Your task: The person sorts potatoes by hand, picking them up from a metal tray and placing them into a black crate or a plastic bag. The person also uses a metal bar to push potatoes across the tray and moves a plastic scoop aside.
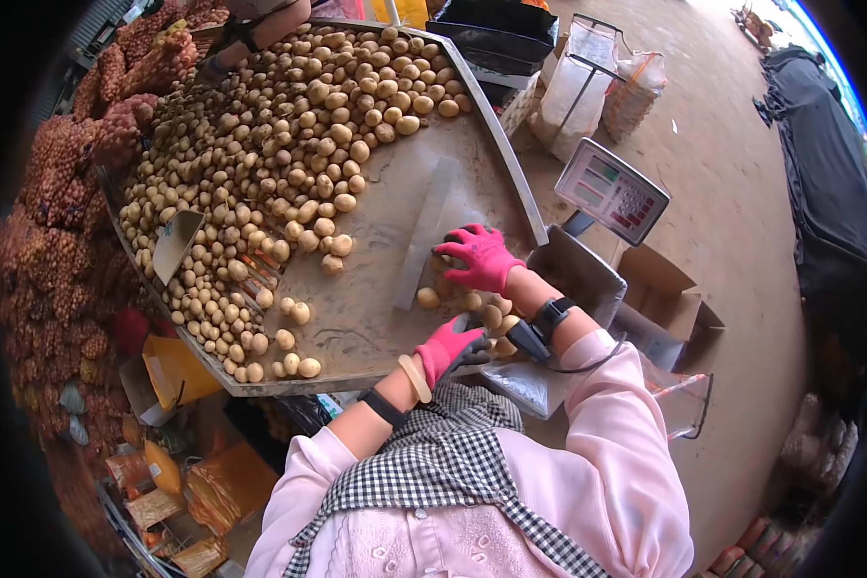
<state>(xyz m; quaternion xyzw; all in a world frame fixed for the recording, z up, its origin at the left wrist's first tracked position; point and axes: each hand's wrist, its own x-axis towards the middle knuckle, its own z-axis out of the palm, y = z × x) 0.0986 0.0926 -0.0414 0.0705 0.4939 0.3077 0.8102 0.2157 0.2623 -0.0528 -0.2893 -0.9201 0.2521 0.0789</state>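
Both my hands wear pink gloves with dark palms and fingers. My right hand (pixel 480 258) is over the table's right end, its fingers spread and curved down beside a few potatoes (pixel 429 298). My left hand (pixel 450 349) is lower, near the table's front edge, with its thumb and fingers apart. Several loose potatoes (pixel 492 316) lie between the two hands; the right wrist partly covers some of them. Neither hand shows a potato lifted in it, and the palms are hidden. A grey flat strip (pixel 427 231) lies on the metal table (pixel 376 202) left of my right hand.
A large heap of potatoes (pixel 289 144) covers the table's far and left parts, with a scoop-like plate (pixel 176 247) on it. At right are a scale display (pixel 612 191), a metal pan (pixel 588 284) and a cardboard box (pixel 660 289). Red net sacks (pixel 48 260) are stacked at left.
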